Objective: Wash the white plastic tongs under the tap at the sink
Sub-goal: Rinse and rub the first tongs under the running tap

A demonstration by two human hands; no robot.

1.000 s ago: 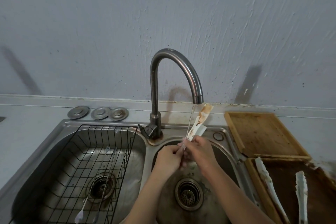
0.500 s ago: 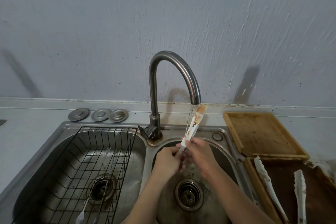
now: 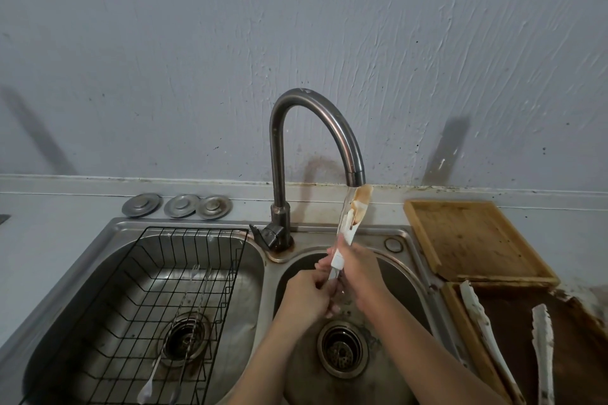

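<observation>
Tongs [image 3: 353, 217] at frame centre, held upright over right basin, brown-stained tips right at tap [image 3: 332, 128] spout, in water stream [image 3: 343, 217]. Lower end hidden between hands. Left hand [image 3: 306, 297] curled around bottom end; right hand [image 3: 358, 268] wrapped on middle, fingertips mostly hidden behind tongs. Exact finger contact hard to make out through water. Sink [image 3: 269, 276] double: right basin with drain [image 3: 342, 348], left basin with black wire rack [image 3: 158, 316] holding thin metal utensils [image 3: 184, 335], type unclear. Three metal discs [image 3: 177, 205] on counter, upper left of sink. Right of sink: wooden board [image 3: 473, 240]; below it brown tray [image 3: 543, 348], cut off at lower right edge, with two more dirty white tongs [image 3: 513, 352].
</observation>
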